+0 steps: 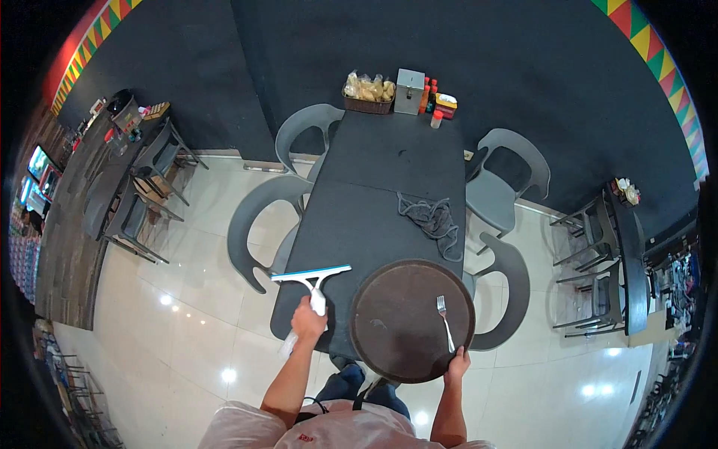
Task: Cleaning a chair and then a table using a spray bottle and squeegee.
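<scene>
My left hand (pixel 308 321) grips the handle of a white squeegee (pixel 318 297) with a blue-edged blade, held above the near left corner of the dark table (pixel 364 224). The lower part of the handle is hidden by my fingers. With my right hand (pixel 459 363) I hold the near right rim of a round brown serving tray (pixel 404 314). The tray overlaps the table's near right corner. A metal fork (pixel 445 322) lies on the tray, its tines pointing away from me. Beyond the tray, a crumpled dark grey cloth (pixel 435 219) rests on the table.
Against the wall at the table's far end stand a basket of bagged snacks (pixel 367 92), a metal box (pixel 409 92), sauce bottles (pixel 429 96), a red-capped shaker (pixel 436 119) and a tissue pack (pixel 446 104). Grey chairs (pixel 491 193) flank both sides. Other tables stand left and right.
</scene>
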{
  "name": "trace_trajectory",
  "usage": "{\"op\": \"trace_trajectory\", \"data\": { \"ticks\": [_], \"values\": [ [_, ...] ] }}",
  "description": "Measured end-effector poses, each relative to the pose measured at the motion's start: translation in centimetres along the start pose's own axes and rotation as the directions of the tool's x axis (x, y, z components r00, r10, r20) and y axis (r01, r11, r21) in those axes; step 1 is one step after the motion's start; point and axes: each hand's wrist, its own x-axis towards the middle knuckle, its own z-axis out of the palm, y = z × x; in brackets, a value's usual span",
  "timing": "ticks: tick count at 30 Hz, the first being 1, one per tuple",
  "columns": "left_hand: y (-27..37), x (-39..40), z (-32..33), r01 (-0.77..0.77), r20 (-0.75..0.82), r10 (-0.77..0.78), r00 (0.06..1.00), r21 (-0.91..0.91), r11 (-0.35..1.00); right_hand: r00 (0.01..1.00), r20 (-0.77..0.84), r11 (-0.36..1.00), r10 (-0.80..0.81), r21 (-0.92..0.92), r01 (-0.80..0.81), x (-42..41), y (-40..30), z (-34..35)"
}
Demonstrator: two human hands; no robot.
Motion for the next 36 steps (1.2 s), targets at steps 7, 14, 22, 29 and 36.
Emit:
{"op": "trace_trajectory", "data": {
  "ticks": [7, 14, 22, 29, 36],
  "values": [
    [5.0, 1.3, 0.6, -0.218, 0.017, 0.223, 0.975, -0.150, 0.964, 0.977, -0.205, 0.998, -0.051, 0.012, 0.055, -3.5, -0.8, -6.2],
    [5.1, 3.2, 0.7, -0.419, -0.155, 0.391, 0.907, -0.418, 0.806, 0.945, -0.310, 0.985, -0.099, 0.104, 0.137, -2.5, -2.7, -10.3],
    [-1.2, 0.9, -0.7, -0.268, -0.198, 0.181, 0.963, -0.690, 0.673, 0.958, -0.284, 0.975, -0.042, 0.200, 0.101, -1.6, -4.9, -10.7],
    [-2.9, -1.6, -0.4, -0.398, -0.199, 0.345, 0.917, -0.459, 0.794, 0.992, -0.128, 0.991, -0.010, 0.131, 0.026, -1.2, -6.0, -9.8],
    [-5.5, -5.0, -2.7, -0.430, -0.122, 0.415, 0.902, -0.144, 0.891, 0.997, 0.080, 0.974, -0.010, 0.227, -0.009, -4.4, -11.0, -7.8]
  ]
}}
